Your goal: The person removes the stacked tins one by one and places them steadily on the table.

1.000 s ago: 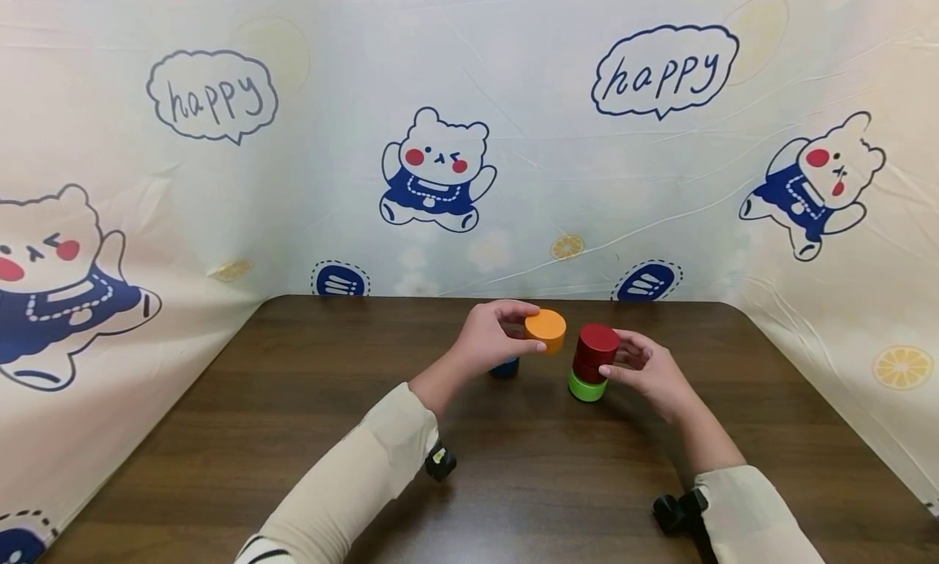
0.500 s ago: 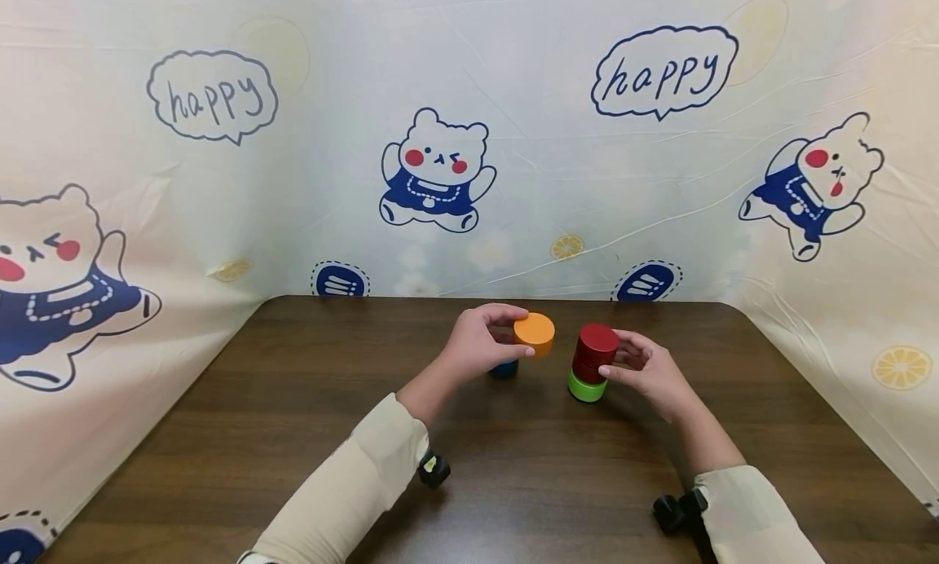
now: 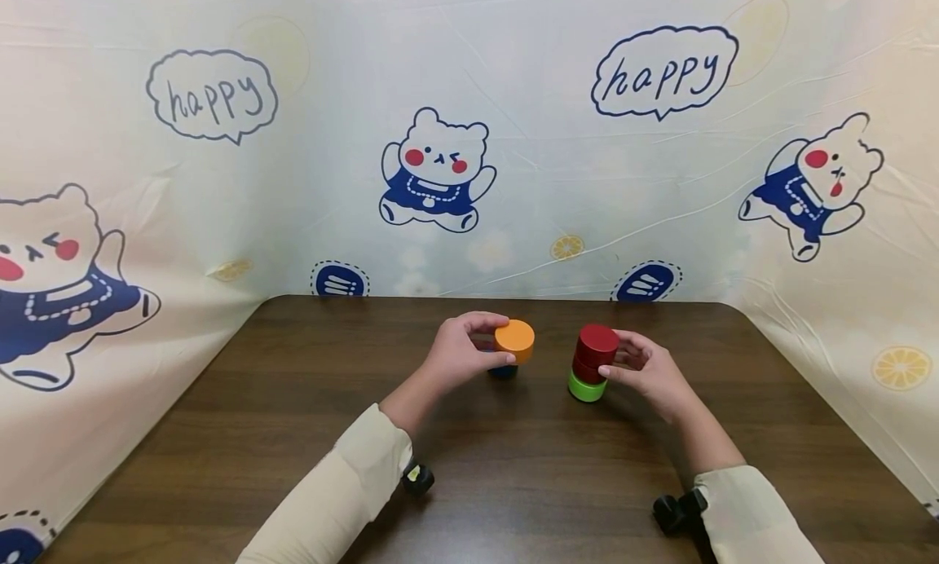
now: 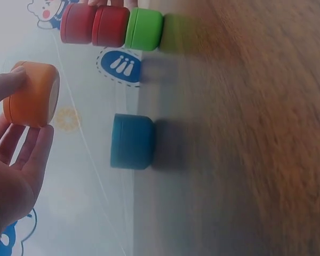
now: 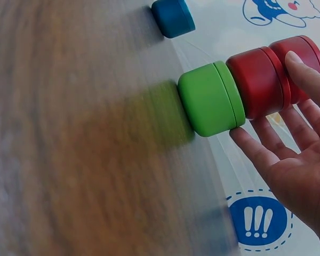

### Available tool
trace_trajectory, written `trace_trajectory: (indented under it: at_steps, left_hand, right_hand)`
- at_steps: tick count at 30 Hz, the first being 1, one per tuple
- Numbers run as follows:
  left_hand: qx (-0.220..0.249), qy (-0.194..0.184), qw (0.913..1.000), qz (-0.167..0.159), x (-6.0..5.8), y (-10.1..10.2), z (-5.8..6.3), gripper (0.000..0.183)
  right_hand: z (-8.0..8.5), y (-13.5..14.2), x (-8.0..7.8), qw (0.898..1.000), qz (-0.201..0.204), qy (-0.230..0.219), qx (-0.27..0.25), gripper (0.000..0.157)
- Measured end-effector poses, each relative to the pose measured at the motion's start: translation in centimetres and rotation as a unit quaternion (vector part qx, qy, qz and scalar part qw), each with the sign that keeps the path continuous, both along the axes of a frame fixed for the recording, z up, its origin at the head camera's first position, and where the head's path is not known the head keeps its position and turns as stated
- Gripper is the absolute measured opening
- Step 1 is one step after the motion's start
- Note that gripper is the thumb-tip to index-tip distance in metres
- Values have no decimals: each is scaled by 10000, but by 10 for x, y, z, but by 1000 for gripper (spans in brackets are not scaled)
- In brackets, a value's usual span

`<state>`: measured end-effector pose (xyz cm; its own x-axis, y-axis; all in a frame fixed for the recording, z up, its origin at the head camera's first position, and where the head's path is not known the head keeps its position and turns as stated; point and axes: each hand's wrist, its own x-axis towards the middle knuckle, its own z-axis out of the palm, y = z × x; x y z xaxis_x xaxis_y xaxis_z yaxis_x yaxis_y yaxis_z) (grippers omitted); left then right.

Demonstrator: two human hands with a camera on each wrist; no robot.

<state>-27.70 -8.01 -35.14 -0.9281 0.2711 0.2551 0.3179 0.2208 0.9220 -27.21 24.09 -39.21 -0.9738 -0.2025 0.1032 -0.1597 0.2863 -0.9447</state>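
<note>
My left hand (image 3: 455, 354) pinches an orange lidded tin (image 3: 514, 341) between thumb and fingers. In the left wrist view the orange tin (image 4: 36, 95) is held up off the table, with a gap between it and a blue tin (image 4: 132, 142). From the head, the blue tin (image 3: 504, 372) is partly hidden below it. To the right stands a stack: a green tin (image 3: 588, 389) at the bottom, a lower red tin (image 5: 258, 80) on it and an upper red tin (image 3: 598, 342) on top. My right hand (image 3: 651, 378) holds the red tins from the right side, a fingertip at the green one.
A dark brown wooden table (image 3: 293, 450) lies under everything. Behind it hangs a pale printed cloth (image 3: 543, 181) with bears and "happy" bubbles, close to the table's back edge. Black wrist cameras (image 3: 419, 478) sit below both sleeves.
My left hand has moved left and slightly down with the orange tin, away from the stack to over the blue tin. The right hand and the stack have stayed still.
</note>
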Motion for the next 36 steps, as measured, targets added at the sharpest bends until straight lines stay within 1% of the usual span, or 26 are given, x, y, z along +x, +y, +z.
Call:
trace_trajectory:
  at_steps: [3,10,16,21,27,36]
  left_hand:
    - [80,-11,10000,27,0,-4,-2,48]
    - [-50,-4,9999,135,-1,-16,-9,46]
    - [-68,-8,9998,213,-2,-25,-15,45]
    - [-124,-133,9990,397,-2,-32,-16,44]
    - [-257,-154,9981,540,-4,-38,-18,44]
    - [-354,-285,9964,721,-6,-51,-22,46]
  right_hand:
    - [0,0,0,10000,0,3,-15,67]
    - [-1,0,-1,10000,16,48,-39,67]
    - [-2,0,0,10000,25,40,-45,67]
    - [-1,0,0,10000,20,16,-40,67]
    - [-1,0,0,10000,5,8,-38,68]
    - [-1,-1,-1,10000,24,68,-36,67]
